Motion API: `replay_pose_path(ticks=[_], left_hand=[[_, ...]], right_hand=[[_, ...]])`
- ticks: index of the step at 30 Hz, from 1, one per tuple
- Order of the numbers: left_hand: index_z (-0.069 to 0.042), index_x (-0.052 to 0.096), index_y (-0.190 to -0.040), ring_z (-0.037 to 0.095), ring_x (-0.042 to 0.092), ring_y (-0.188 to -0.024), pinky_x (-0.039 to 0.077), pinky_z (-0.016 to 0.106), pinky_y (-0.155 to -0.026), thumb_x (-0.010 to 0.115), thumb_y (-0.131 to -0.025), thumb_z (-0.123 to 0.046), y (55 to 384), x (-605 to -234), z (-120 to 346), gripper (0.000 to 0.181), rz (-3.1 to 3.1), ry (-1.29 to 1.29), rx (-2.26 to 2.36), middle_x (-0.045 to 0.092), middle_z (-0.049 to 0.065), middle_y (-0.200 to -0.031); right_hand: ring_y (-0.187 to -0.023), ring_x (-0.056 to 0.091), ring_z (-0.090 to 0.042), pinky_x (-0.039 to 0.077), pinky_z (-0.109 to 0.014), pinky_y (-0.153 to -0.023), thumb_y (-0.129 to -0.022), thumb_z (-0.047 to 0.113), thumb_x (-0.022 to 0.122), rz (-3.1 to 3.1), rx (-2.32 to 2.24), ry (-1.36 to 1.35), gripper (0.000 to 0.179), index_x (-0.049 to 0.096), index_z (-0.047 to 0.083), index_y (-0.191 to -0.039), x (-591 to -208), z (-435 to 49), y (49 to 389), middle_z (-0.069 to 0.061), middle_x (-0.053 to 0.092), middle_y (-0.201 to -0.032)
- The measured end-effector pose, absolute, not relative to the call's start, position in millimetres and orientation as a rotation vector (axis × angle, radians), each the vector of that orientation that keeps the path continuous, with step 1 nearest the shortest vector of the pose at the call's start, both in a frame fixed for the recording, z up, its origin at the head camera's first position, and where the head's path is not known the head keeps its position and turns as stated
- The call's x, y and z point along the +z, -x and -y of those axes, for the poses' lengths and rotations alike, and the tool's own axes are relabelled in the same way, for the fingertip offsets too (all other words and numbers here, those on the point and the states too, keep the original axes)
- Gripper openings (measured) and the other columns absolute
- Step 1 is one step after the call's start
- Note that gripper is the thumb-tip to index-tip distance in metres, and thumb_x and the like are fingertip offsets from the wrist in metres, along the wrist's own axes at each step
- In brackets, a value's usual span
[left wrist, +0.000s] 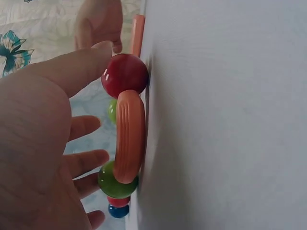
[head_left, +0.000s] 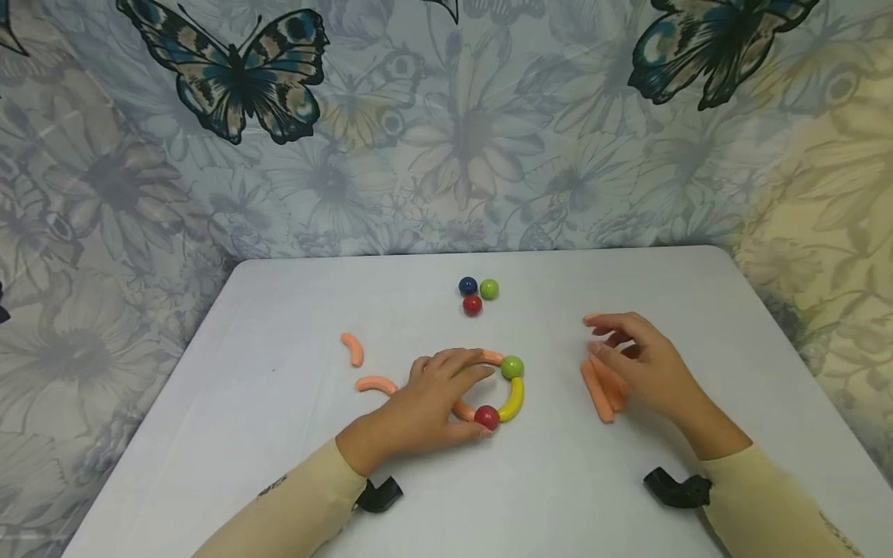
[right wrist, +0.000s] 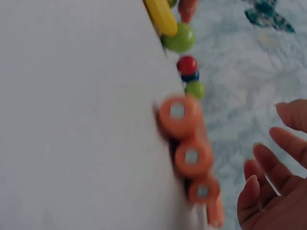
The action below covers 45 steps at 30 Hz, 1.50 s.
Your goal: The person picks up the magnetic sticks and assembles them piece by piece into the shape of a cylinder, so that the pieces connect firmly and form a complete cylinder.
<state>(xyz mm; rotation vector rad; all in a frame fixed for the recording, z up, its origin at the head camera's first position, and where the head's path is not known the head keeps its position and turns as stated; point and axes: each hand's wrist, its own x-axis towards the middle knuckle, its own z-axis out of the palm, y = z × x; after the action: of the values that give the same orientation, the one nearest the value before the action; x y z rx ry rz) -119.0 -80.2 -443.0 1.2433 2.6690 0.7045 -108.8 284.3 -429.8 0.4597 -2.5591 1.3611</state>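
Note:
My left hand (head_left: pixel 436 395) spreads over a ring of curved sticks and balls on the table. Its thumb touches the red ball (head_left: pixel 487 418), and in the left wrist view its other fingers reach toward a green ball (left wrist: pixel 115 181). A curved orange stick (left wrist: pixel 129 136) joins those two balls. On the ring's right, a yellow curved stick (head_left: pixel 512 399) links the red ball to a light green ball (head_left: pixel 512 366). The hand hides part of the ring. Above several straight orange sticks (head_left: pixel 598 391) hovers my right hand (head_left: pixel 645 364), fingers loosely bent around nothing.
Loose blue (head_left: pixel 468 287), green (head_left: pixel 489 289) and red (head_left: pixel 472 304) balls lie together at the back of the white table (head_left: pixel 279 310). To the left lies a loose curved orange stick (head_left: pixel 353 350); another curved orange stick (head_left: pixel 375 384) sits beside the left hand.

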Motion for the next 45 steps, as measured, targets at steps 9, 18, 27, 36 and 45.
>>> replay_pose_path(ticks=[9, 18, 27, 36, 45], left_hand=[[-0.033, 0.046, -0.167, 0.017, 0.028, -0.156, 0.033, 0.058, -0.115, 0.082, -0.096, -0.058, 120, -452, 85, 0.083, -2.576, -1.162, 0.904, 0.038, -0.01, -0.17], [-0.033, 0.048, -0.164, 0.018, 0.031, -0.153, 0.029, 0.057, -0.116, 0.087, -0.091, -0.056, 129, -458, 92, 0.086, -2.545, -1.082, 1.039, 0.039, -0.01, -0.169], [-0.024, 0.06, -0.153, 0.013, 0.044, -0.138, 0.04, 0.044, -0.115, 0.088, -0.095, -0.043, 142, -469, 99, 0.067, -2.486, -0.932, 1.225, 0.053, -0.018, -0.154], [-0.019, 0.069, -0.14, 0.012, 0.056, -0.124, 0.048, 0.041, -0.106, 0.077, -0.105, -0.023, 146, -472, 98, 0.036, -2.479, -0.859, 1.42, 0.065, -0.013, -0.135], [-0.015, 0.075, -0.13, 0.011, 0.062, -0.121, 0.051, 0.038, -0.099, 0.079, -0.1, -0.011, 152, -476, 99, 0.03, -2.5, -0.861, 1.482, 0.068, -0.012, -0.126]], right_hand=[[-0.109, 0.059, -0.019, 0.047, -0.023, -0.086, -0.105, 0.003, 0.073, 2.648, 1.395, -0.413, 0.046, 0.065, 0.01, -0.149, -454, -317, 104, -0.008, 0.063, -0.148], [-0.103, 0.061, -0.026, 0.051, -0.029, -0.08, -0.106, 0.016, 0.073, 2.876, 1.157, -0.328, 0.044, 0.062, -0.005, -0.143, -451, -323, 112, -0.022, 0.065, -0.134], [-0.104, 0.068, -0.033, 0.055, -0.043, -0.079, -0.107, 0.026, 0.075, 2.969, 0.982, -0.232, 0.047, 0.064, -0.007, -0.139, -444, -323, 112, -0.021, 0.071, -0.123], [-0.113, 0.065, -0.044, 0.058, -0.043, -0.075, -0.11, 0.034, 0.068, 3.021, 1.05, -0.076, 0.056, 0.057, -0.008, -0.146, -436, -324, 110, -0.026, 0.067, -0.127], [-0.1, 0.065, -0.012, 0.052, -0.017, -0.074, -0.107, 0.011, 0.073, 2.755, 1.164, -0.239, 0.036, 0.061, -0.004, -0.137, -426, -313, 108, -0.018, 0.069, -0.12]])
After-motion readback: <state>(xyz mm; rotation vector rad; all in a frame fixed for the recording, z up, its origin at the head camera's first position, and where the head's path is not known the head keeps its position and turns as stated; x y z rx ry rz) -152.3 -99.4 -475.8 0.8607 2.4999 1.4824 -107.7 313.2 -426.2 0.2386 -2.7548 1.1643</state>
